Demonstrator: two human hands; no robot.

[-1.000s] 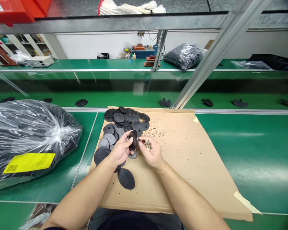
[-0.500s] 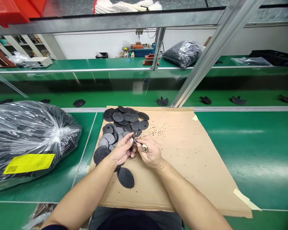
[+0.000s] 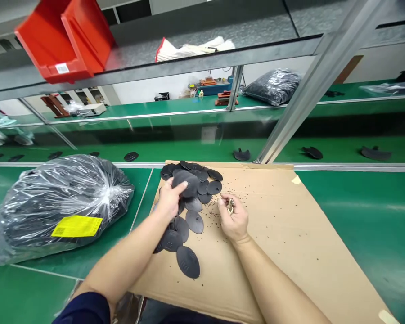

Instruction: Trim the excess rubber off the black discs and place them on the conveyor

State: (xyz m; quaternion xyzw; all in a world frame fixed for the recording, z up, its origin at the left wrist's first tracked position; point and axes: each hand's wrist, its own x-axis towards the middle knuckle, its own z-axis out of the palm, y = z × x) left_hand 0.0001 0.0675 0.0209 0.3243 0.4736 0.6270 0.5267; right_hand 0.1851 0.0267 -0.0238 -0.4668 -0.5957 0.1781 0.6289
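Observation:
My left hand (image 3: 169, 199) grips a flat black oval disc (image 3: 186, 183) between thumb and fingers, over the pile at the back of the cardboard. Fingers curled, my right hand (image 3: 235, 221) holds a small metal tool (image 3: 231, 206) with a pale, brassy look; its exact kind is mostly hidden by the fingers. That hand hovers over the cardboard sheet (image 3: 283, 252), right of the pile and apart from the disc. Black oval discs (image 3: 214, 187) lie heaped under and around my left hand. One disc (image 3: 188, 262) rests closer to me, with raised marks on its face.
Tiny black scraps (image 3: 245, 197) are scattered over the cardboard. A tied clear bag of dark parts (image 3: 70, 198) sits at the left. Behind runs a green conveyor belt (image 3: 195, 150) carrying dark curved parts (image 3: 242, 155). A metal post (image 3: 300, 103) and a shelf with a red bin (image 3: 67, 45) stand beyond.
My hands have moved apart: the left has gone to the pile and now holds a disc there, while the right has drawn away with the tool. The view has tilted up.

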